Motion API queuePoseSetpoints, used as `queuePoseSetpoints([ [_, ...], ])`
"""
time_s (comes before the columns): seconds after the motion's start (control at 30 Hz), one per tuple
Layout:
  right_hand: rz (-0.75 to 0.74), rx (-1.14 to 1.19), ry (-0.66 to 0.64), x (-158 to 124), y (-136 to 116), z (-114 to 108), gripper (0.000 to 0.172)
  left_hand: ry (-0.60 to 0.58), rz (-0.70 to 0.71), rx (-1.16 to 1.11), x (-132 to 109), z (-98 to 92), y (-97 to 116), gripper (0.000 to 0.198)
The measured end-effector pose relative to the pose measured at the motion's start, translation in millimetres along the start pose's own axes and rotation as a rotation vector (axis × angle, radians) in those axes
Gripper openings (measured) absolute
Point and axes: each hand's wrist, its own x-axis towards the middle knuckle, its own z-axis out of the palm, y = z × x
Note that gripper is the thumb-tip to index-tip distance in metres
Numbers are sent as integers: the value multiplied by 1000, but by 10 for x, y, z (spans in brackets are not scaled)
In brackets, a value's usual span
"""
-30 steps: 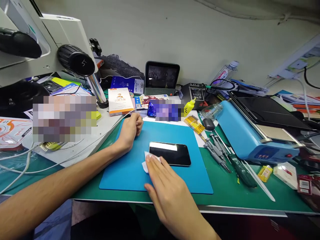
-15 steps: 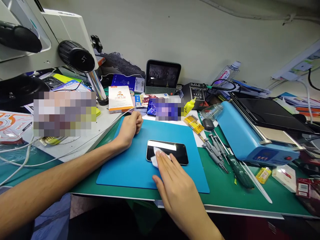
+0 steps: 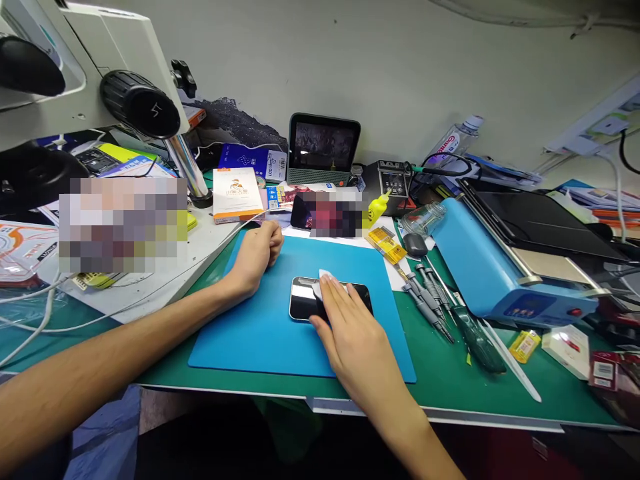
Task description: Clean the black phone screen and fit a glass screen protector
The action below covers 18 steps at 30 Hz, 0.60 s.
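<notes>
A smartphone (image 3: 303, 307) with a glossy black screen lies flat on a blue mat (image 3: 250, 353). Across its screen, my right hand (image 3: 353, 327) presses a small white wipe (image 3: 325, 273) under its fingertips, with the fingers held together. Part of the wipe and the right portion of the phone are hidden beneath that hand. My left hand (image 3: 257, 257) rests at the mat's upper left, curled into a fist, apart from the phone. Nothing shows in the fist.
Several grey screwdrivers (image 3: 427, 307) and a green-handled tool (image 3: 477, 340) lie right of the mat, beside a blue machine (image 3: 480, 267). A microscope stand (image 3: 187, 170) rises at left. Behind the mat are a white-orange box (image 3: 237, 193), a small display (image 3: 323, 147) and a yellow bottle (image 3: 377, 210).
My right hand has slid with the wipe toward the phone's far edge and slightly right, uncovering more of the phone's near-left part. My left fist stays put; the view has shifted slightly.
</notes>
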Motion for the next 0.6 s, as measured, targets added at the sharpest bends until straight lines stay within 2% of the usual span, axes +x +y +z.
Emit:
queuePoseSetpoints([
  [0.07,10,7,-1,-9,12,0,53,2,1,0,1,0,1,43],
  [0.23,-45,8,-16,-286,18,-95,56,-20,-5,2,0,-7,-13,42],
  [0.43,63,-12,6,-163,223,-13,51,-19,0,23,-11,-1,-13,43],
  [0.6,53,-22,31,-439,177,-89,63,-28,15,30,9,-9,-21,42],
])
